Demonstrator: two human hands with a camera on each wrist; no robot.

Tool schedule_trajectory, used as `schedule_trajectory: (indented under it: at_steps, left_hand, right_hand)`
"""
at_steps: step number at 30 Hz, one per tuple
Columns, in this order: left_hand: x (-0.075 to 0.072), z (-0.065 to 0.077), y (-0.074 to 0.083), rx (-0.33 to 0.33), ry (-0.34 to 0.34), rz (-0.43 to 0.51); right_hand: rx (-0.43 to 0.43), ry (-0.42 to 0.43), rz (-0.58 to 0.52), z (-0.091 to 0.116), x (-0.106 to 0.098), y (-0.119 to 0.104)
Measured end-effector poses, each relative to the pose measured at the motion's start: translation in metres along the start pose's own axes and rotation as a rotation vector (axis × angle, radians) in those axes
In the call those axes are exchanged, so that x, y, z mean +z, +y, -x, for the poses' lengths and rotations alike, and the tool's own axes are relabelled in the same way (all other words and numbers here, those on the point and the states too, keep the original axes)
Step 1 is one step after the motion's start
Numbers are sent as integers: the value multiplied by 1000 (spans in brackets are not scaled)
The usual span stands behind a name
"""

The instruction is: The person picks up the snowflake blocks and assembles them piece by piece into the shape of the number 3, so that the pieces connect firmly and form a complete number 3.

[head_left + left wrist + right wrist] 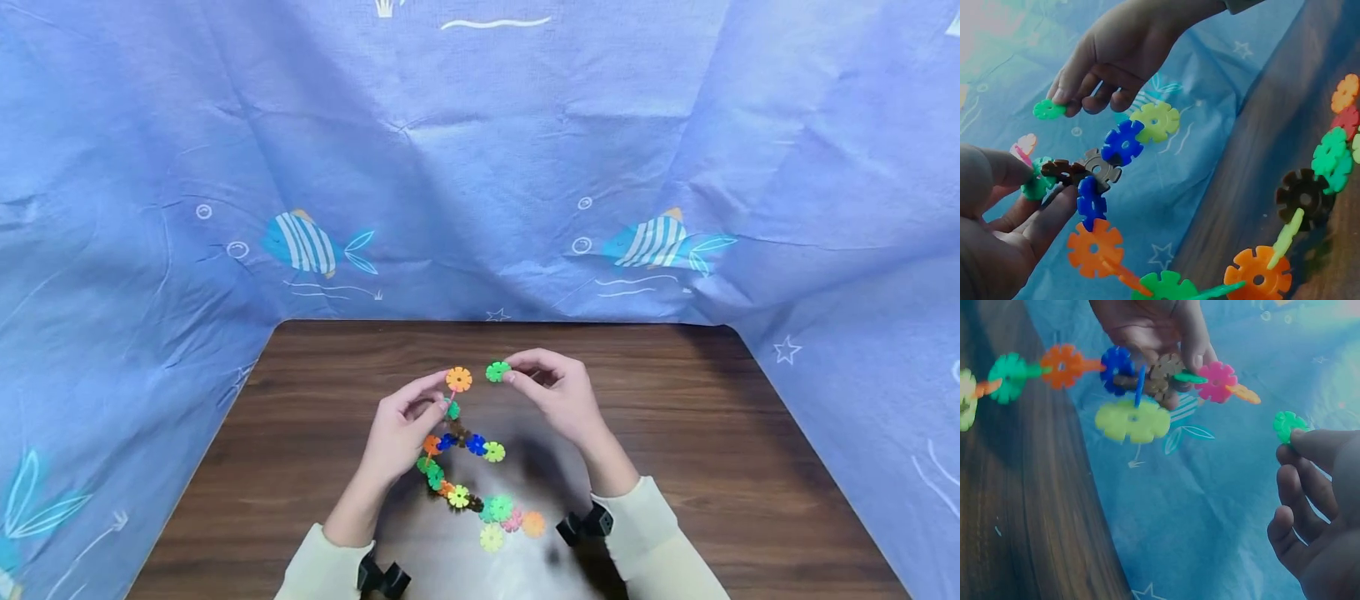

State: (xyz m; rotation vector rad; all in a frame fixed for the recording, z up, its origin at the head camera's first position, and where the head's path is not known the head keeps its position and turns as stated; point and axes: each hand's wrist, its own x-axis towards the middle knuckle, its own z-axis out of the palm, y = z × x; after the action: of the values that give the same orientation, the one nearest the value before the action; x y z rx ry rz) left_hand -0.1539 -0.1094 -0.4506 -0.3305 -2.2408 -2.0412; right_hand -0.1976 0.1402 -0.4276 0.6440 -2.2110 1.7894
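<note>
Disc chain (436, 477) in the pinch of left fingers (423, 387), green disc (497, 372) in the pinch of right fingers (528, 386).

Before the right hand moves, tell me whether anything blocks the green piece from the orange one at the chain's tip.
Nothing visible does. The right hand holds the green piece across a bare gap from the orange piece; the left hand grips the chain outside that gap.

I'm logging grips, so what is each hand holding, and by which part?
The right hand pinches a green disc by its edge. The left hand grips the disc chain near the end topped by an orange disc.
</note>
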Motion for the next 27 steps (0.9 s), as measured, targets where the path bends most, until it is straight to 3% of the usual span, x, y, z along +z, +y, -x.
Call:
schedule_trajectory:
  at_steps: [5,11,19,27]
  left_hand:
    - [-1,4,1,54,21,-76]
    - [0,5,1,73,-38,-69]
    - [4,3,-1,98,-49,-65]
    - [9,2,-7,107,-70,-45]
  right_hand:
    - [7,34,26,4,2,3]
    - [-8,58,7,9,6,7]
    - [-62,59,-60,9,9,12]
    - [-135,41,-11,8,11,17]
